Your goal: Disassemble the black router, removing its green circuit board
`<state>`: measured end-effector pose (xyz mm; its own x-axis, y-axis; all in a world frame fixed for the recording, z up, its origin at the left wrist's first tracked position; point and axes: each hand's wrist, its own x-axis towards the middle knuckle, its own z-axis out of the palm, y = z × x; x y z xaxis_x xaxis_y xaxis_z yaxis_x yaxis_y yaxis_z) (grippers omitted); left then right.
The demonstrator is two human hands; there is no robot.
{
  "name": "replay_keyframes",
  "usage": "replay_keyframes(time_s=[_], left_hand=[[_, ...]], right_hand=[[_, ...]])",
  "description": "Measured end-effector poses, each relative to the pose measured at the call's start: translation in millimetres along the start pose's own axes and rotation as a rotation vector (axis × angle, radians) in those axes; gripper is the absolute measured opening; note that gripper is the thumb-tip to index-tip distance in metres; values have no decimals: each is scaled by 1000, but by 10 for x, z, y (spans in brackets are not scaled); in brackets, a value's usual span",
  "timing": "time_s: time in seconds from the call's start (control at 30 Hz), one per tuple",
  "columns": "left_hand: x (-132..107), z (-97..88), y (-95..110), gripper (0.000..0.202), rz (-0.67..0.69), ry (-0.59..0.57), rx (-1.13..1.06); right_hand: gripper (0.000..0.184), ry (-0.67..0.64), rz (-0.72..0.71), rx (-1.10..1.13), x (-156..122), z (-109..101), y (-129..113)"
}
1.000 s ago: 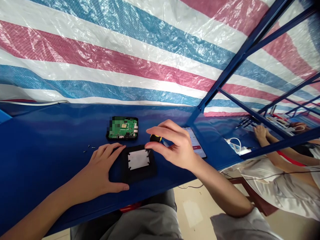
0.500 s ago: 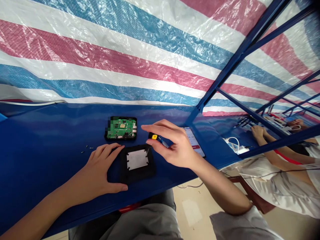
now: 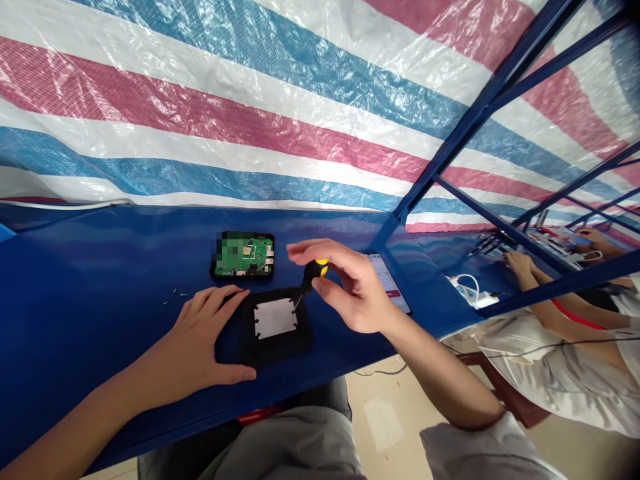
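A black square case (image 3: pixel 276 323) with a grey metal plate in its middle lies on the blue table (image 3: pixel 100 267). My left hand (image 3: pixel 203 340) lies flat against the case's left side, fingers spread, thumb along the front edge. My right hand (image 3: pixel 350 287) grips a small screwdriver (image 3: pixel 313 275) with a black and yellow handle; its tip rests at the far right corner of the plate. Behind the case sits a second black case holding a green circuit board (image 3: pixel 245 256).
A few tiny screws (image 3: pixel 174 295) lie left of my left hand. A phone (image 3: pixel 389 282) with a lit screen lies behind my right hand. Beyond a blue frame bar (image 3: pixel 550 288), another person's hands (image 3: pixel 520 265) work at a neighbouring bench. Striped tarpaulin (image 3: pixel 250 100) backs the table.
My right hand turned the screwdriver from lying level above the case to pointing down, with its tip now on the plate's far right corner. My left hand stayed put.
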<state>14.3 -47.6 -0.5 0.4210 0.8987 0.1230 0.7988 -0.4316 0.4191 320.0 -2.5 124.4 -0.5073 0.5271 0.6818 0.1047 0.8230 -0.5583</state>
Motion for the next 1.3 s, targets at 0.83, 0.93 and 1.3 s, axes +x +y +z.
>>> replay_keyframes(time_s=[0.83, 0.93, 1.3], left_hand=[[1, -17, -41, 117, -13, -59, 10], [4, -19, -29, 117, -8, -63, 17], [1, -21, -36, 116, -6, -55, 29]], right_hand=[[32, 59, 53, -65, 23, 77, 62], [36, 4, 107, 28, 13, 68, 56], [30, 11, 54, 103, 12, 55, 75]])
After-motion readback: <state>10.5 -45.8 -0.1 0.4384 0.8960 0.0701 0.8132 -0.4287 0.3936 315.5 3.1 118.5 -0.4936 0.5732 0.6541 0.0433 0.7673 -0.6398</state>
